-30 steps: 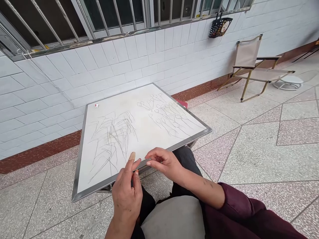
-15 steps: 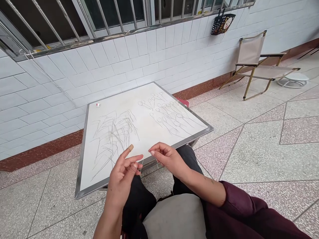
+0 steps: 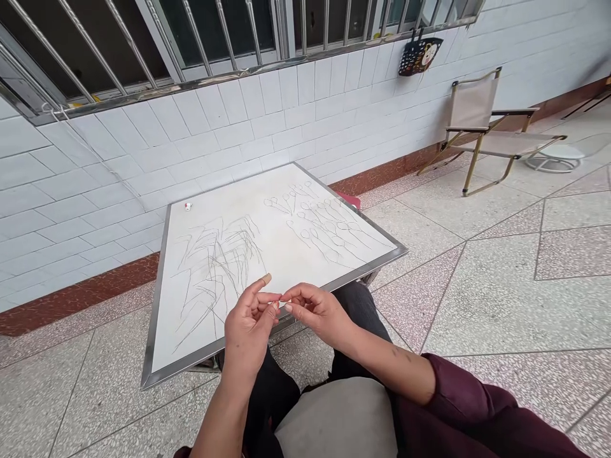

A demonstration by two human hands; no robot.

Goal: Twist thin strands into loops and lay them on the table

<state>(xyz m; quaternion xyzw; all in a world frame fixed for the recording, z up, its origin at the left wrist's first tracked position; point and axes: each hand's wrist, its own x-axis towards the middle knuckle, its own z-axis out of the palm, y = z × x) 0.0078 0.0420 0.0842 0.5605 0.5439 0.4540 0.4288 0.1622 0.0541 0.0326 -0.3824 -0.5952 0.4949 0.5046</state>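
My left hand point(image 3: 251, 321) is closed in a pinch, its index finger stretched out with a tan covering on the tip. My right hand point(image 3: 322, 315) pinches at nearly the same spot, so the fingertips almost meet over the table's front edge. Between them a short bit of thin wire point(image 3: 283, 302) shows; most of it is hidden by fingers. Bent thin dark wires point(image 3: 217, 254) lie in a loose, crossing heap on the left of the white tabletop point(image 3: 267, 181). Wires with a round loop at one end point(image 3: 329, 222) are spread on the right.
A tiny red-and-white object point(image 3: 188, 207) sits at the table's far left corner. Behind stands a white tiled wall point(image 3: 238, 117) with a barred window. A folding chair point(image 3: 472, 114) and a round white stool point(image 3: 554, 156) are to the right. A grey cushion-like surface point(image 3: 341, 416) covers my lap.
My left hand has moved right toward my right hand, and the gap between their fingertips has closed. The thin strand that hung from the left fingers is now mostly hidden.
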